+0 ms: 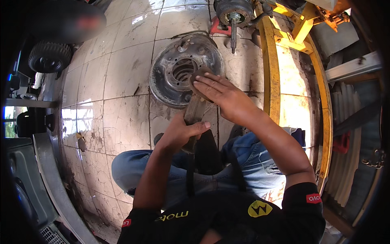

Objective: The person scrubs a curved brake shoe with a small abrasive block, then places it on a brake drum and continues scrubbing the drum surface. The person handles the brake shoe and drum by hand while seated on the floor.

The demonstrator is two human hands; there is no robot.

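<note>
My left hand (175, 131) is wrapped round a long, worn, grey-brown brake shoe (196, 109), thumb across its near part. The shoe is held tilted above my lap, its far end over the edge of a dirty metal backing plate (164, 87). My right hand (227, 97) presses a brown piece of sandpaper (198, 82) to the far end of the shoe, fingers stretched and close together. Part of the sandpaper is hidden beneath those fingers. The round plate lies on the floor, with bolt holes about its central opening and coiled metal showing inside.
A yellow steel frame (271, 77) stands to the right. Beyond the plate, a hub with a protruding shaft (233, 34) sits near a red stand (219, 27). A tyre (49, 57) and a grey bumper (50, 175) line the left. Cracked tiles (126, 73) cover the floor.
</note>
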